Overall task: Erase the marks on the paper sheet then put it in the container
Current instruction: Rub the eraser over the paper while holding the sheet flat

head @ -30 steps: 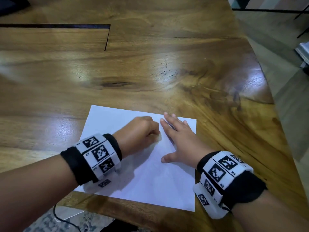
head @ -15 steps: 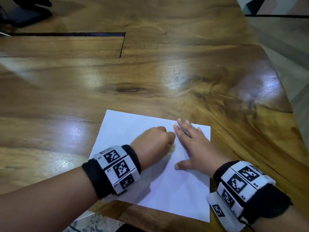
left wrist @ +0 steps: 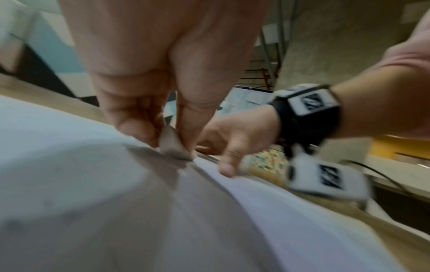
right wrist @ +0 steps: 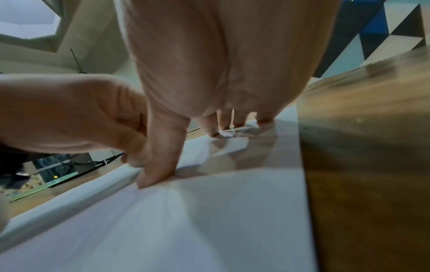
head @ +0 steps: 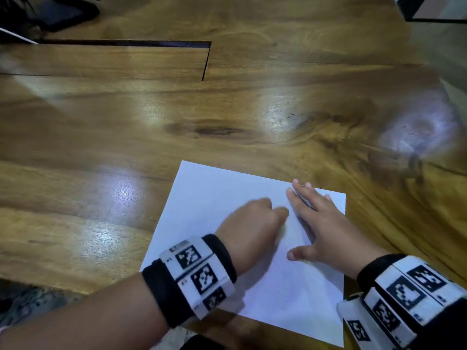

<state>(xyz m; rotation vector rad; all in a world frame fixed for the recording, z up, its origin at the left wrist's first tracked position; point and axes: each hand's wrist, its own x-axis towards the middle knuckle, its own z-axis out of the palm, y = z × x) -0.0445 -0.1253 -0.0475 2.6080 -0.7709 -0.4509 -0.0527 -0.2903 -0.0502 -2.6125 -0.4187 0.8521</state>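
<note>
A white paper sheet [head: 202,203] lies flat near the front edge of the wooden table [head: 227,109]. My left hand [head: 255,221] is curled in a fist on the middle of the sheet. In the left wrist view its fingertips pinch a small grey-white eraser [left wrist: 173,145] against the paper [left wrist: 93,202]. My right hand [head: 318,223] lies flat on the sheet's right part, fingers straight and thumb spread, just right of the left fist. In the right wrist view its thumb [right wrist: 158,165] presses the paper [right wrist: 209,220]. Any marks are too faint to make out. No container is in view.
Dark objects [head: 50,11] sit at the table's far left corner. A dark seam [head: 126,42] runs across the tabletop at the back. The table's right edge [head: 444,92] drops to the floor. A patterned rug [head: 30,306] shows below the front edge.
The head view has swung left, so paper and hands now sit further right in the frame. Both hands stay in the same spots on the sheet; the left fist looks blurred.
</note>
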